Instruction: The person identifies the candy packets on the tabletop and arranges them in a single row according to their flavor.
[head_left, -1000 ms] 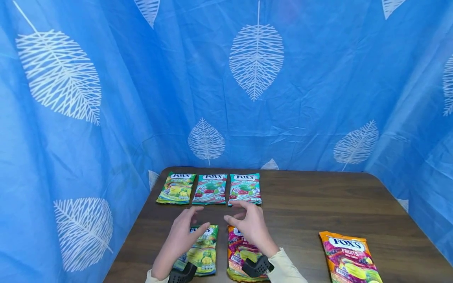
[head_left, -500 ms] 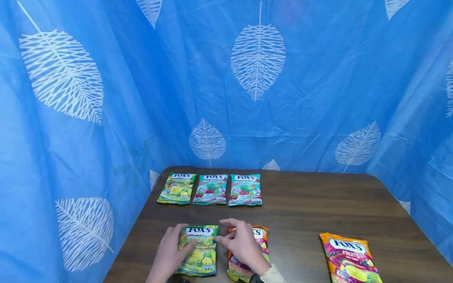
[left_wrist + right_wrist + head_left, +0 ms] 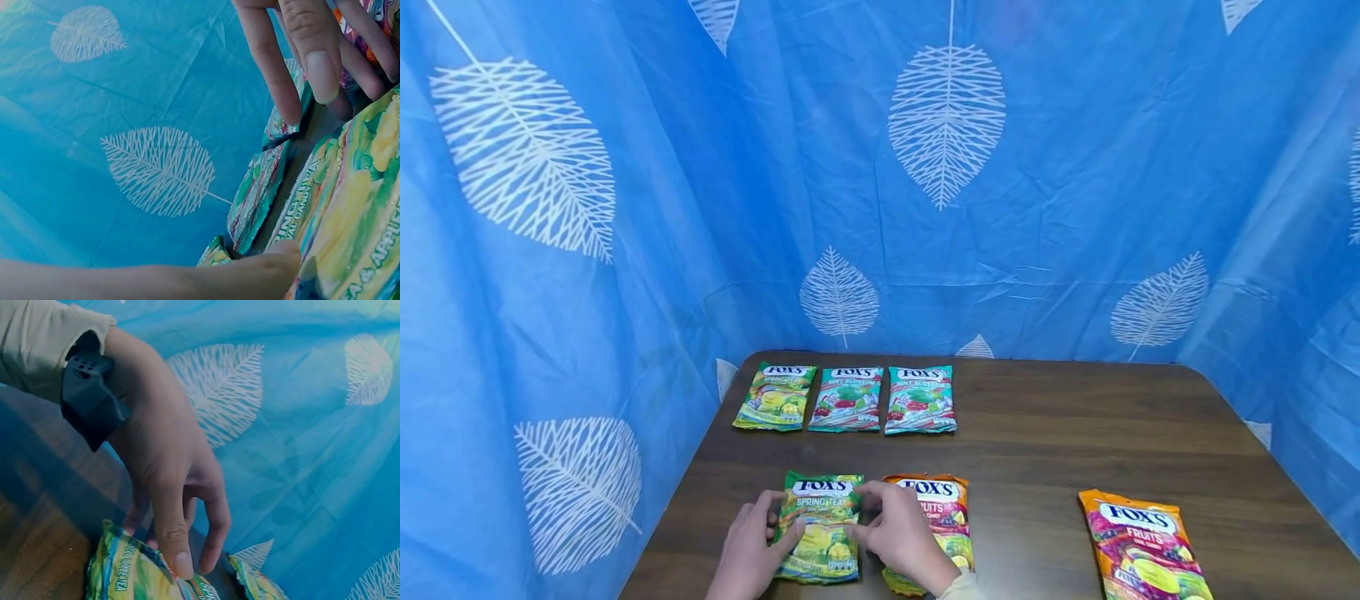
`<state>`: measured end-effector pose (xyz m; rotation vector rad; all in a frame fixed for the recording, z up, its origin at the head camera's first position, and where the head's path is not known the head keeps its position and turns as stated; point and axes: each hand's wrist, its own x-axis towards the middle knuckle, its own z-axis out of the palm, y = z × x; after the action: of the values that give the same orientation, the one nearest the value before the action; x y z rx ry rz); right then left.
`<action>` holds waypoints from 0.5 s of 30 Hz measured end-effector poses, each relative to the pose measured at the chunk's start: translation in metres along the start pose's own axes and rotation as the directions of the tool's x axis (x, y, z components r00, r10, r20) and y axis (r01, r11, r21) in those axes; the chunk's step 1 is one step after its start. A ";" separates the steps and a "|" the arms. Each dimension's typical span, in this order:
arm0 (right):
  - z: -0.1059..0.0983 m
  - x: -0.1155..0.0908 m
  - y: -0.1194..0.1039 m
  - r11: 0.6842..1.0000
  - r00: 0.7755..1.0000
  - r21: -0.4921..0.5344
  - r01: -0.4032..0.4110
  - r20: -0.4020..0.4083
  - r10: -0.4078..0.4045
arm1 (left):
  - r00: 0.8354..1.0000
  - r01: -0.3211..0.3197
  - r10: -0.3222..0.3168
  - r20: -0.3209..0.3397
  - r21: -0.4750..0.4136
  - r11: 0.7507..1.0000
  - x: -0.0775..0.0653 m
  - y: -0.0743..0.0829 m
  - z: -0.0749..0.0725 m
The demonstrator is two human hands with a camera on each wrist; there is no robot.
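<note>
Green-and-yellow FOX'S Spring Tea candy packet (image 3: 822, 546) lies face up at lower centre of the head frame, on the dark wood-grain table (image 3: 1037, 442). Long axis runs up and down the frame, top leaning slightly right; FOX'S logo end points to the upper edge, lettering upright. Left hand (image 3: 751, 540) at its left edge: thumb over the printed face, fingers bent beside the edge, thumb and fingertips apart; cannot tell whether it pinches the film. Right hand (image 3: 901, 531) at the upper right edge; in the right wrist view thumb and fingers stand apart, not clamped, with contact uncertain. Orange FRUITS packet (image 3: 951, 518) just right of it, partly covered by the right hand, long axis also up and down. Second FRUITS packet (image 3: 1146, 546), lower right of the frame, top tilted left. Row above, left to right: smaller-looking Spring Tea packet (image 3: 773, 402), then two teal Mint Blossom packets (image 3: 846, 403) (image 3: 921, 403), logos toward the upper edge. Blue leaf-print curtain (image 3: 1052, 167) behind.
</note>
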<state>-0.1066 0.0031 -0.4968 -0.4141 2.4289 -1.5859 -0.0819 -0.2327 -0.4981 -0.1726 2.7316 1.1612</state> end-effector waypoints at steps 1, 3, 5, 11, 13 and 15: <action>0.001 0.000 0.000 1.000 1.000 -0.007 0.000 0.008 0.000 | 1.000 0.003 -0.003 0.006 -0.005 1.000 0.000 -0.001 0.001; 0.004 0.001 0.001 1.000 1.000 -0.028 -0.001 0.015 0.002 | 1.000 0.007 -0.007 0.012 -0.015 1.000 0.000 -0.001 0.001; 0.007 0.002 0.001 0.998 1.000 -0.057 0.004 0.013 -0.004 | 1.000 0.011 -0.010 0.013 -0.023 1.000 0.000 -0.002 0.002; 0.013 0.003 0.001 0.994 1.000 -0.110 0.014 -0.002 -0.015 | 1.000 0.002 -0.002 0.005 -0.017 1.000 0.000 -0.002 0.004; 0.014 0.002 0.001 0.995 1.000 -0.100 0.022 0.001 -0.022 | 1.000 -0.005 0.005 -0.001 -0.007 1.000 0.001 -0.002 0.005; 0.015 0.000 0.002 0.995 1.000 -0.095 0.030 0.009 -0.029 | 1.000 -0.011 0.011 -0.008 0.001 1.000 0.002 -0.003 0.005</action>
<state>-0.1020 -0.0093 -0.5048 -0.4741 2.5111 -1.4806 -0.0824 -0.2311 -0.5045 -0.1634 2.7433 1.1650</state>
